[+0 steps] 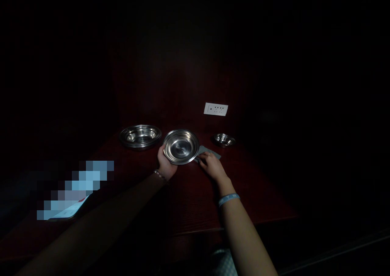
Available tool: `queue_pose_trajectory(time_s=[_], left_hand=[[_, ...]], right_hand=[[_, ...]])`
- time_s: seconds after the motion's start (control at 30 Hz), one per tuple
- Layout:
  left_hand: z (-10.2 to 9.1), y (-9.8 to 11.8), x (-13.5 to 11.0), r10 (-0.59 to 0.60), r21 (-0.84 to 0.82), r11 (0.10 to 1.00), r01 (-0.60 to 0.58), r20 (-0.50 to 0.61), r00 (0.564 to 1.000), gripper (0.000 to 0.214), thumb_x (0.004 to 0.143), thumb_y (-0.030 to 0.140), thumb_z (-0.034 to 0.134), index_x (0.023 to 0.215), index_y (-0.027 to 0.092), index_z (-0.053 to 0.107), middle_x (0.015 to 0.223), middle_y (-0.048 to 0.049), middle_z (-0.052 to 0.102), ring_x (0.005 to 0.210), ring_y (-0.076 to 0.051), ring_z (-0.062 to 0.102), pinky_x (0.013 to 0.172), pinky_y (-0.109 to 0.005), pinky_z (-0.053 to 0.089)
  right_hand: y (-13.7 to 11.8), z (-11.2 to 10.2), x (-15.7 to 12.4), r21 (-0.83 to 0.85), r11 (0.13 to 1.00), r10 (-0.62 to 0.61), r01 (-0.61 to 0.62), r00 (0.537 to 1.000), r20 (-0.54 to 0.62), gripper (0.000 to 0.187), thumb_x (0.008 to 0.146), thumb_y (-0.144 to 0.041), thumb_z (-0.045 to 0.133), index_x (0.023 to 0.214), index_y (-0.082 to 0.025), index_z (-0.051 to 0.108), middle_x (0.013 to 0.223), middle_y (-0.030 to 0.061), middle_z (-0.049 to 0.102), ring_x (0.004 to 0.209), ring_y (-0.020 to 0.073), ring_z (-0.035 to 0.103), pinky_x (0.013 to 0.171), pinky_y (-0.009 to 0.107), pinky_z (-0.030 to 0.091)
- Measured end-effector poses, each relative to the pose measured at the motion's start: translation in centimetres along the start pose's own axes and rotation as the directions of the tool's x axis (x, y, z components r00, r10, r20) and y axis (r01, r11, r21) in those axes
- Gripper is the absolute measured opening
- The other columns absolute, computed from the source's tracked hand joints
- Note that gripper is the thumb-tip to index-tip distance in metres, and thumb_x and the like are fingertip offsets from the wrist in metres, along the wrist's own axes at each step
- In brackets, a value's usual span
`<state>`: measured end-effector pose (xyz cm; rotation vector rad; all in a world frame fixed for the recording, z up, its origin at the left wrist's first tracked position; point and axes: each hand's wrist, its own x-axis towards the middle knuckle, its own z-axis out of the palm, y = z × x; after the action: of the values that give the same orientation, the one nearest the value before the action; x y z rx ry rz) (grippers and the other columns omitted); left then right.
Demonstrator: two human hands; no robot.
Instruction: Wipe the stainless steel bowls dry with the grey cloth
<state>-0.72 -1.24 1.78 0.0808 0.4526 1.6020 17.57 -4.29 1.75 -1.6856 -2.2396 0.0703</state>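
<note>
Steel bowl (181,147), centre, gripped at near-left side by left hand (166,165); work apparently under way, unfinished. Grey cloth (204,149), just right, beneath curled right hand (213,166), grip unclear. Nested dishes (140,139), left; small bowl (224,139), right: done or pending, indeterminable.

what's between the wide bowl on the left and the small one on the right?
In the head view: a bowl in the left hand, then a grey cloth with the right hand at it.

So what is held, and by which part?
Left hand holds a metal bowl by its lower-left edge. Whether the right hand grips the grey cloth is unclear.
</note>
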Motion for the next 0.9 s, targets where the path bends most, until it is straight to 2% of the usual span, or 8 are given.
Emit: queue_pose_trajectory(time_s=[0.2, 0.33, 0.47, 0.53, 0.6, 0.7, 0.8, 0.9], left_hand=[[-0.1, -0.1, 0.2, 0.013, 0.01, 1.0, -0.013, -0.004, 1.0, 0.034, 0.095, 0.033, 0.045, 0.098, 0.016, 0.075, 0.078, -0.0028, 0.075, 0.076, -0.018, 0.069, 0.084, -0.03, 0.053], [-0.4, -0.1, 0.6, 0.007, 0.016, 1.0, -0.007, 0.008, 1.0, 0.032, 0.092, 0.035, 0.048, 0.097, 0.017, 0.074, 0.081, -0.0031, 0.076, 0.08, -0.019, 0.07, 0.085, -0.03, 0.054], [-0.6, 0.0, 0.7, -0.01, 0.018, 1.0, 0.01, 0.027, 1.0, 0.031, 0.092, 0.035, 0.048, 0.091, 0.018, 0.074, 0.083, -0.0036, 0.076, 0.081, -0.019, 0.07, 0.084, -0.03, 0.054], [-0.6, 0.0, 0.6, -0.01, 0.02, 1.0, 0.01, 0.019, 1.0, 0.033, 0.093, 0.035, 0.046, 0.087, 0.018, 0.074, 0.082, -0.0038, 0.076, 0.079, -0.018, 0.07, 0.082, -0.029, 0.055], [-0.6, 0.0, 0.5, -0.006, 0.025, 1.0, 0.005, 0.027, 1.0, 0.033, 0.093, 0.035, 0.046, 0.087, 0.018, 0.074, 0.082, -0.0039, 0.077, 0.078, -0.018, 0.07, 0.081, -0.029, 0.055], [-0.5, -0.1, 0.4, 0.005, 0.026, 1.0, -0.006, 0.039, 0.999, 0.032, 0.093, 0.035, 0.047, 0.091, 0.018, 0.074, 0.083, -0.0038, 0.077, 0.08, -0.019, 0.07, 0.082, -0.03, 0.055], [-0.4, -0.1, 0.5, 0.015, 0.026, 1.0, -0.016, 0.03, 0.999, 0.031, 0.092, 0.035, 0.048, 0.093, 0.018, 0.074, 0.082, -0.0033, 0.076, 0.081, -0.019, 0.07, 0.084, -0.03, 0.054], [-0.4, -0.1, 0.4, 0.013, 0.029, 0.999, -0.014, 0.022, 1.0, 0.032, 0.092, 0.035, 0.047, 0.096, 0.018, 0.074, 0.084, -0.0036, 0.076, 0.084, -0.02, 0.07, 0.086, -0.031, 0.053]], right_hand=[[0.0, -0.5, -0.2, 0.174, 0.977, 0.152, -0.125, 0.976, -0.153, 0.034, 0.097, -0.028, 0.049, 0.121, -0.02, 0.072, 0.122, 0.0101, 0.072, 0.11, 0.023, 0.067, 0.097, 0.034, 0.05], [0.2, -1.0, -0.5, 0.246, 0.917, 0.379, -0.314, 0.878, -0.293, 0.035, 0.096, -0.041, 0.05, 0.121, -0.028, 0.072, 0.118, 0.0066, 0.074, 0.103, 0.0239, 0.069, 0.086, 0.033, 0.053], [0.6, -1.2, -0.6, 0.299, 0.866, 0.488, -0.4, 0.805, -0.338, 0.035, 0.094, -0.043, 0.052, 0.119, -0.03, 0.073, 0.113, 0.006, 0.073, 0.098, 0.0222, 0.068, 0.082, 0.031, 0.053], [0.7, -1.2, -0.6, 0.266, 0.881, 0.463, -0.392, 0.829, -0.313, 0.035, 0.094, -0.042, 0.052, 0.119, -0.031, 0.073, 0.114, 0.0058, 0.071, 0.099, 0.0217, 0.067, 0.081, 0.03, 0.053], [0.5, -1.1, -0.6, 0.208, 0.922, 0.373, -0.327, 0.893, -0.252, 0.035, 0.094, -0.04, 0.052, 0.121, -0.032, 0.073, 0.113, 0.005, 0.07, 0.1, 0.0205, 0.067, 0.081, 0.028, 0.053], [0.1, -0.8, -0.5, 0.122, 0.978, 0.177, -0.169, 0.982, -0.066, 0.034, 0.094, -0.033, 0.055, 0.124, -0.036, 0.071, 0.113, 0.0023, 0.073, 0.105, 0.0199, 0.068, 0.086, 0.028, 0.051], [-0.2, -0.5, -0.5, 0.085, 0.989, 0.113, -0.119, 0.991, 0.071, 0.038, 0.092, -0.029, 0.057, 0.127, -0.035, 0.069, 0.109, 0.0016, 0.077, 0.105, 0.0211, 0.069, 0.088, 0.029, 0.05], [-0.2, -0.3, -0.4, 0.084, 0.985, 0.145, -0.152, 0.986, 0.085, 0.039, 0.092, -0.033, 0.058, 0.13, -0.034, 0.068, 0.098, 0.0007, 0.078, 0.096, 0.0205, 0.072, 0.083, 0.028, 0.051]])
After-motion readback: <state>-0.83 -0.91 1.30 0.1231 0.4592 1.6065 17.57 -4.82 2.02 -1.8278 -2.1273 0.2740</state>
